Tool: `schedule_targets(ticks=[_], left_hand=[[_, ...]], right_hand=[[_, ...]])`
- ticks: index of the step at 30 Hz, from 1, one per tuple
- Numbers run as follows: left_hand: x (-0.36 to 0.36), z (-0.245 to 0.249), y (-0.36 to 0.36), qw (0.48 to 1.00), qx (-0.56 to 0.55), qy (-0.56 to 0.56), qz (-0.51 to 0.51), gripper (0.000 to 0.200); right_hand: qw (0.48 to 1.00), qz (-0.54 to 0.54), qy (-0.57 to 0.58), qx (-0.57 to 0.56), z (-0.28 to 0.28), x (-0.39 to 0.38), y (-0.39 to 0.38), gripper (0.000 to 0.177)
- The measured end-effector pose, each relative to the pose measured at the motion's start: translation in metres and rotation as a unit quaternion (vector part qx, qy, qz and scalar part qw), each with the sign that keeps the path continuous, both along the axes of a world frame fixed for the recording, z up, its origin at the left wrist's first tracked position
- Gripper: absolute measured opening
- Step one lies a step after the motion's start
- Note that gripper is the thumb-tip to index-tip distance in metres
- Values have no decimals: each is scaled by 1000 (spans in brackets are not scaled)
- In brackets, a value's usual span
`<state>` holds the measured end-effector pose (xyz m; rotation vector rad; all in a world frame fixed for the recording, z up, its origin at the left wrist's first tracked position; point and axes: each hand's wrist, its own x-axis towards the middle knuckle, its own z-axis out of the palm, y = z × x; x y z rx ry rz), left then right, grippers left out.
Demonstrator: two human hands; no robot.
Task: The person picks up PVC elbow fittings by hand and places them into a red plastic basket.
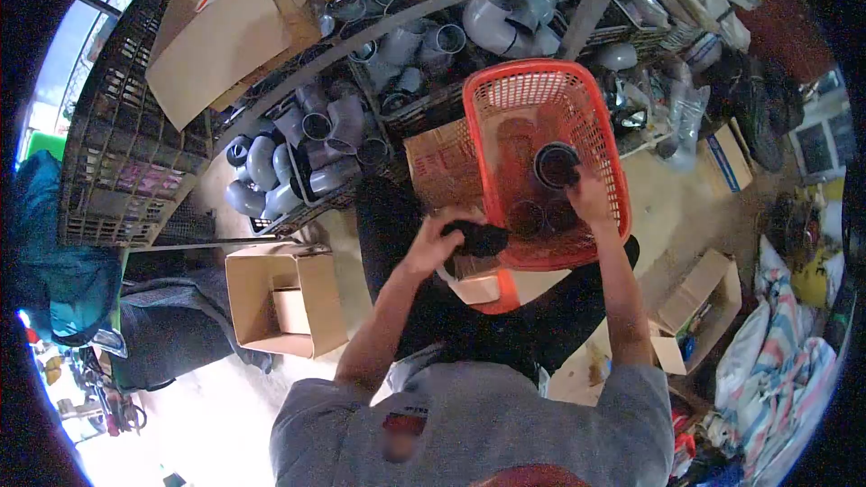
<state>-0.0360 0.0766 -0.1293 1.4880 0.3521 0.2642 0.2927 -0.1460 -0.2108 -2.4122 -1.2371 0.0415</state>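
Note:
A red plastic basket (617,140) with lattice walls stands in front of me between my knees. Inside it, my right hand (591,200) grips the rim of a dark round pipe fitting (545,182), its open mouth facing up. More dark round fittings (526,216) lie in the near end of the basket. At the basket's near left corner, my left hand (435,242) is closed around a small black piece (483,240); its exact shape is too dark to make out.
Crates of grey pipe elbows (262,164) stand ahead and to the left. An open cardboard box (284,302) is at my left, another (699,311) at my right. A metal bar (397,27) crosses behind the basket. Striped sacking (776,352) lies far right.

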Motion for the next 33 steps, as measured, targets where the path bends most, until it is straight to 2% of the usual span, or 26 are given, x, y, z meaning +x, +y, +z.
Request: schedule_targets(ticks=[2,3,4,5,6,7,8,9,10,11,13,14,16,17,19,21,22,23,25,26,28,29,30,31,33], left_hand=[[13,6,33,991,23,112,66,31],[23,-4,54,989,30,60,131,24],[39,10,77,970,134,127,158,22],[49,-14,112,948,257,99,162,23],[64,-28,145,921,333,105,175,20],[79,-47,179,924,328,114,159,22],[95,-62,209,887,400,141,181,22],[110,-55,229,870,389,253,168,22],[122,-106,275,870,426,203,146,23],[136,-93,288,846,429,292,120,24],[161,-160,350,835,435,330,65,36],[172,-168,361,836,436,329,60,36],[196,-179,372,847,308,431,-44,54],[207,-182,375,848,309,428,-50,54],[225,-179,374,854,206,469,-89,67],[219,-279,431,866,219,434,-114,66],[244,-324,463,875,233,403,-135,66],[251,-310,455,877,230,400,-134,66],[253,-252,425,867,194,453,-72,62],[249,-263,426,867,193,453,-71,62],[243,-314,436,905,237,352,-14,60],[243,-348,444,906,238,350,-13,60],[245,-385,453,884,365,286,54,60],[251,-401,457,841,483,213,120,59],[256,-386,453,836,472,244,137,60]], right_hand=[[999,-26,32,14,19,-16,-2,56],[996,-56,61,27,37,-26,-4,50],[996,-55,63,25,50,-36,-6,50],[997,-55,40,47,63,-47,-9,47],[996,-55,16,69,73,-56,-13,45],[996,-57,19,68,79,-65,-18,45],[995,-63,33,67,83,-75,-23,42],[994,-71,46,68,87,-85,-28,39],[994,-74,47,69,92,-93,-32,39],[993,-89,52,62,97,-102,-36,35],[991,-111,59,52,100,-117,-46,32],[987,-132,63,68,100,-122,-50,29],[981,-161,65,82,101,-129,-52,25],[975,-176,96,98,103,-132,-50,23],[967,-195,121,111,99,-135,-48,22],[978,-188,55,66,87,-135,-48,21],[977,-190,79,57,83,-134,-48,21],[977,-189,77,55,82,-132,-44,21],[981,-177,73,34,84,-132,-34,20],[984,-175,36,21,73,-133,-38,21],[983,-179,20,24,71,-133,-33,21],[982,-185,5,27,70,-133,-31,22],[982,-184,3,29,71,-133,-29,22],[982,-184,12,34,74,-134,-27,21],[982,-186,16,39,77,-134,-25,20]])
